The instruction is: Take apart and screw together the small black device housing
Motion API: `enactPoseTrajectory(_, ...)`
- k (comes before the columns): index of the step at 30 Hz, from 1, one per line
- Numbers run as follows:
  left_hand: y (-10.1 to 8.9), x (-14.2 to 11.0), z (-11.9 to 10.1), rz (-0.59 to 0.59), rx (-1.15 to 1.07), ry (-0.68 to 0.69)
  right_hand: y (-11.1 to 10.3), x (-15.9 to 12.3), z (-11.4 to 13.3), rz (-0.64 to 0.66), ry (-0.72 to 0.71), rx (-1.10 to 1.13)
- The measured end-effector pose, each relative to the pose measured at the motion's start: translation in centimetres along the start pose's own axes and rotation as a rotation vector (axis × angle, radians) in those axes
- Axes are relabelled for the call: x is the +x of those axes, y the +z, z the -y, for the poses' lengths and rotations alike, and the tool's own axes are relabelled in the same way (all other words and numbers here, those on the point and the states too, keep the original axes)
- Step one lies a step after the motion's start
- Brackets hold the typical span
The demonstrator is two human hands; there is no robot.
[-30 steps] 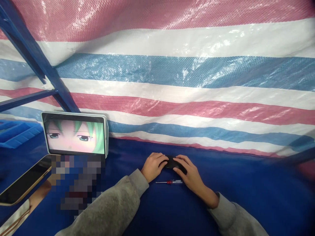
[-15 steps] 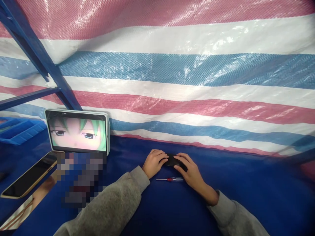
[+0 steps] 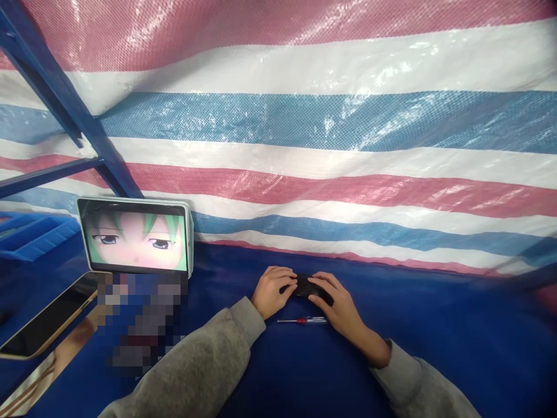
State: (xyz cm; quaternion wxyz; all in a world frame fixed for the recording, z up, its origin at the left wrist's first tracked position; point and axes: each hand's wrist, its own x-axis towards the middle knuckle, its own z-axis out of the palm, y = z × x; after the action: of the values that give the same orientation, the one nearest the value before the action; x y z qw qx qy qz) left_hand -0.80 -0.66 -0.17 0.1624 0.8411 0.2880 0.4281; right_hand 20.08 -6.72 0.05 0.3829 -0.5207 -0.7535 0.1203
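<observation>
A small black mouse-shaped object (image 3: 307, 285) rests on the blue surface between my hands, partly covered by fingers. My left hand (image 3: 274, 291) curls over its left end, thumb and fingertips against it. At the other end, my right hand (image 3: 335, 299) grips with the thumb at the near edge and the fingers along the top. Just below lies a small screwdriver (image 3: 302, 320), its thin metal shaft pointing left and its clear-and-red handle reaching close to my right hand.
A tablet (image 3: 134, 238) showing a cartoon face stands at the left. In front of it are a phone (image 3: 50, 319) and a pixelated patch. A blue tray (image 3: 41, 235) sits at far left, below a blue metal frame (image 3: 65, 93). A striped tarp (image 3: 304, 119) hangs behind.
The view has shifted slightly. Both hands keep hold of the black mouse-shaped object, with the left thumb moved a little away from the fingers. The screwdriver stays in place.
</observation>
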Motion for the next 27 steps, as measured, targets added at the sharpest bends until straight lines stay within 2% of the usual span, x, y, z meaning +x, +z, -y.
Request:
enactPoseTrajectory(4, -0.08, -0.06, 0.02, 0.010, 0.006, -0.035, -0.10, 0.06, 0.12, 0.007, 0.007, 0.005)
enactPoseTrajectory(18, -0.71, 0.26, -0.84, 0.251, 0.083, 0.037, -0.13, 0.06, 0.05, 0.006, 0.005, 0.060)
enactPoseTrajectory(24, -0.57, 0.06, -0.53, 0.163, 0.052, -0.046, -0.32, -0.18, 0.37, 0.057, 0.044, 0.025)
enactPoseTrajectory(27, -0.68, 0.08, -0.56, 0.107, 0.061, -0.104, -0.29, -0.23, 0.11, 0.041, 0.116, 0.005)
